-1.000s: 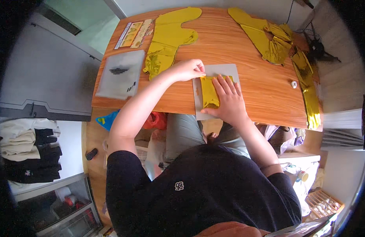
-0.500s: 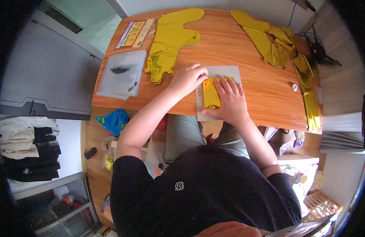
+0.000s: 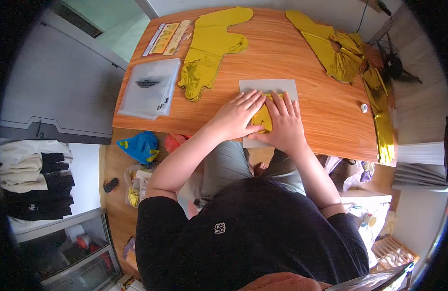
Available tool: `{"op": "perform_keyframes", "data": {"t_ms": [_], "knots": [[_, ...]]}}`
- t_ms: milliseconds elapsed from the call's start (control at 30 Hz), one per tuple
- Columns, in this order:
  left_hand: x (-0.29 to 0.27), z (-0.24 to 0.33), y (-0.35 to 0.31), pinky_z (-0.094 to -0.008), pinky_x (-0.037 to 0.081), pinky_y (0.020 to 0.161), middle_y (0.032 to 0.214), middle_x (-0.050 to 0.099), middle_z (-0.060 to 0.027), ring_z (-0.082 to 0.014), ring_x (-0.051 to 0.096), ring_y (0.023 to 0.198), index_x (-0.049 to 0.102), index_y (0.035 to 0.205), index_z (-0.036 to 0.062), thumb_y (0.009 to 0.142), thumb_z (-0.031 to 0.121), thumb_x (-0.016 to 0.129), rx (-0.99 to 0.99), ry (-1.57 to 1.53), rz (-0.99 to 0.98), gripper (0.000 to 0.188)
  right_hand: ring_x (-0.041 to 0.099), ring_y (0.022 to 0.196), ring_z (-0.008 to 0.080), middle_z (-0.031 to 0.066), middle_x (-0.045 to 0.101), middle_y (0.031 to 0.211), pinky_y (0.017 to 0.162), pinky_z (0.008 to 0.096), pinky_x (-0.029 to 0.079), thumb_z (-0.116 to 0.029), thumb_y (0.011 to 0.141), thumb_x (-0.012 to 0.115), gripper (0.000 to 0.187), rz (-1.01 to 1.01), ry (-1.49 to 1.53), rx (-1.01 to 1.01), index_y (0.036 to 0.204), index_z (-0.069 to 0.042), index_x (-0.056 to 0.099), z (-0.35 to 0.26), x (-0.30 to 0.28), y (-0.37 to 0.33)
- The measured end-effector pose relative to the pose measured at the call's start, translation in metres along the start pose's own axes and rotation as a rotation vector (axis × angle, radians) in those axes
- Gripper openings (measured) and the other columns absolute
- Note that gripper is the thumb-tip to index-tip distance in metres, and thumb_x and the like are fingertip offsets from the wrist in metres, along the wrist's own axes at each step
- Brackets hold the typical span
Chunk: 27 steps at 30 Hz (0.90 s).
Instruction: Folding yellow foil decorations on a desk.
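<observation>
A folded piece of gold foil (image 3: 262,119), likely a flat foil balloon, lies on a grey-white card (image 3: 248,86) at the table's front edge. My left hand (image 3: 237,115) rests flat across the foil's left side with its fingers stretched out. Pressed flat on its right side is my right hand (image 3: 286,122), fingers spread a little. The two hands lie side by side, their thumbs close together at the near edge, and cover much of the foil. Neither hand grips anything.
Flat gold foil balloons (image 3: 212,48) lie at the back left, with more gold foil (image 3: 325,51) at the right. A stack of clear plastic bags (image 3: 151,87), printed cards (image 3: 167,39) and a small white roll (image 3: 364,108) are on the wooden table (image 3: 262,58). A blue bag (image 3: 139,146) sits below.
My left hand has come down from the foil's upper left corner, where its fingers were bent, and now lies flat on the foil. My right hand has stayed nearly in place.
</observation>
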State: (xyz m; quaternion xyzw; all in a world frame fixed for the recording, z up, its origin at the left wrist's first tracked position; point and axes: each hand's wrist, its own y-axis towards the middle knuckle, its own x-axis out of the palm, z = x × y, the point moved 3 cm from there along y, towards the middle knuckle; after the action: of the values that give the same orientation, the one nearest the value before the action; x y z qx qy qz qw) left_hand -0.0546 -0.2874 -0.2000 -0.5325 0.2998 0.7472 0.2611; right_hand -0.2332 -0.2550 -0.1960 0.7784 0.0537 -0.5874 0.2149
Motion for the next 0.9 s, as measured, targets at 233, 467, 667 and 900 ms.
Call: {"op": "perform_keyframes", "data": {"t_ms": [233, 467, 667, 900], "knots": [[0.001, -0.003, -0.004, -0.0513, 0.029, 0.126, 0.164, 0.035, -0.0219, -0.0343, 0.032, 0.154, 0.035, 0.157, -0.0005, 0.089, 0.064, 0.067, 0.006, 0.067, -0.051, 0.099, 0.037, 0.150, 0.0381, 0.0166, 0.042, 0.160, 0.125, 0.0563, 0.025, -0.080, 0.069, 0.073, 0.115, -0.048, 0.145, 0.053, 0.155, -0.009, 0.044, 0.016, -0.014, 0.002], [-0.004, 0.000, -0.003, -0.0555, 0.024, 0.126, 0.169, 0.027, -0.0185, -0.0313, 0.022, 0.158, 0.031, 0.160, 0.0010, 0.085, 0.076, 0.064, -0.023, 0.052, -0.136, 0.112, 0.026, 0.156, 0.0357, 0.0205, 0.035, 0.164, 0.126, 0.0532, 0.023, -0.070, 0.091, 0.058, 0.099, -0.159, -0.096, -0.126, 0.158, -0.001, 0.035, 0.026, -0.018, 0.002], [-0.005, 0.001, 0.001, -0.0549, 0.017, 0.129, 0.171, 0.020, -0.0199, -0.0318, 0.016, 0.160, 0.020, 0.164, 0.0018, 0.083, 0.071, 0.070, -0.072, 0.062, -0.264, 0.117, 0.024, 0.157, 0.0349, 0.0195, 0.029, 0.168, 0.127, 0.0529, 0.022, -0.068, 0.095, 0.053, 0.100, -0.239, -0.259, -0.155, 0.160, 0.003, 0.027, 0.001, -0.020, 0.011], [-0.001, -0.006, -0.010, -0.0547, 0.012, 0.130, 0.172, 0.014, -0.0228, -0.0324, 0.010, 0.161, 0.016, 0.163, -0.0023, 0.078, 0.076, 0.071, -0.077, 0.087, -0.268, 0.128, 0.026, 0.156, 0.0365, 0.0180, 0.030, 0.168, 0.125, 0.0561, 0.023, -0.066, 0.093, 0.058, 0.099, -0.101, 0.013, -0.172, 0.162, 0.000, 0.026, -0.004, 0.010, 0.004]]}}
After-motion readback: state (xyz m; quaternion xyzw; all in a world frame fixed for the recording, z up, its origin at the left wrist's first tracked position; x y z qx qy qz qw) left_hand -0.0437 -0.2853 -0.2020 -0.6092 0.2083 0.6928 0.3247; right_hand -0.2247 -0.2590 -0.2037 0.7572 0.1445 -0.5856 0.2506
